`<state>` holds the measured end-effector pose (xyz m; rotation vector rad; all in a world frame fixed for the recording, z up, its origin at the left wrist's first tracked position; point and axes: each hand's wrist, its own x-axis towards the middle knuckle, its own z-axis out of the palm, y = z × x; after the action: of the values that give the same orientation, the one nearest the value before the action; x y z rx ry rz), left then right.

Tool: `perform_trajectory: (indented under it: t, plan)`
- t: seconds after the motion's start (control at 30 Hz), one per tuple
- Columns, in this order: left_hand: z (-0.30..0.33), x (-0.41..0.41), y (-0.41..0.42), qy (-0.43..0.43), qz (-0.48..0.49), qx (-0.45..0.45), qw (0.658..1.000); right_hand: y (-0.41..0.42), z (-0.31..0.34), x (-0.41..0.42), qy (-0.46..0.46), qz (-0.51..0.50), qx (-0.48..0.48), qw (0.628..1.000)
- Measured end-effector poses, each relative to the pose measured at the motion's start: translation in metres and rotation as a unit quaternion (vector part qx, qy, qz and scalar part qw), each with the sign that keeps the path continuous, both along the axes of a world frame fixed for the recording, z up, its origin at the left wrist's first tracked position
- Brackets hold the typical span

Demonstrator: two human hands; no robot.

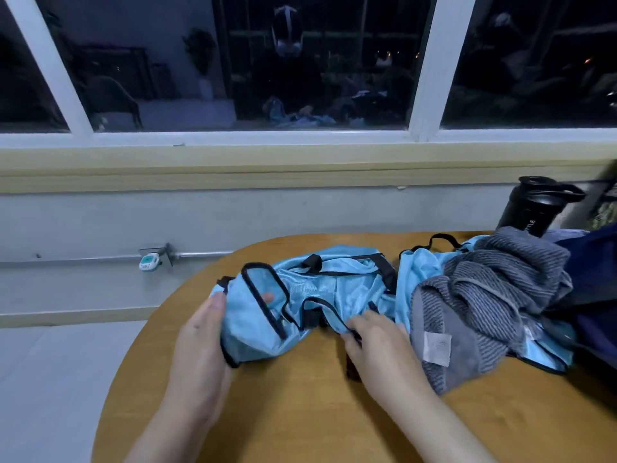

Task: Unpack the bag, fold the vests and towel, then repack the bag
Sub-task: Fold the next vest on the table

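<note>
A crumpled light-blue mesh vest (314, 295) with black trim lies on the round wooden table (300, 412). My left hand (200, 342) grips its left end, with fingertips showing through the mesh armhole. My right hand (377, 345) pinches the vest's black trim near the middle. A second light-blue vest (424, 265) lies to the right, partly under a grey striped towel (494, 295) with a white label. The dark blue bag (591, 295) sits at the right edge, partly out of view.
A black shaker bottle (537, 208) stands behind the towel near the wall. The window sill (267, 168) and wall run behind the table. A small white-and-teal device (150, 261) hangs on a wall pipe at the left.
</note>
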<state>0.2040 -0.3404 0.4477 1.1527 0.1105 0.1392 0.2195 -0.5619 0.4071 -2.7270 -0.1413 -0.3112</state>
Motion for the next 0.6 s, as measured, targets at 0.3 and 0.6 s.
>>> perform_trajectory:
  t: [0.3, 0.6]
  plan:
    - [0.038, -0.052, 0.025, -0.016, -0.016, 0.149, 0.989, -0.030, 0.012, -0.062, 0.051, 0.065, 0.127, 0.988]
    - [0.073, -0.086, 0.020, -0.070, -0.016, 0.259, 0.963, -0.029, 0.052, -0.060, -0.015, -0.039, 0.169, 0.985]
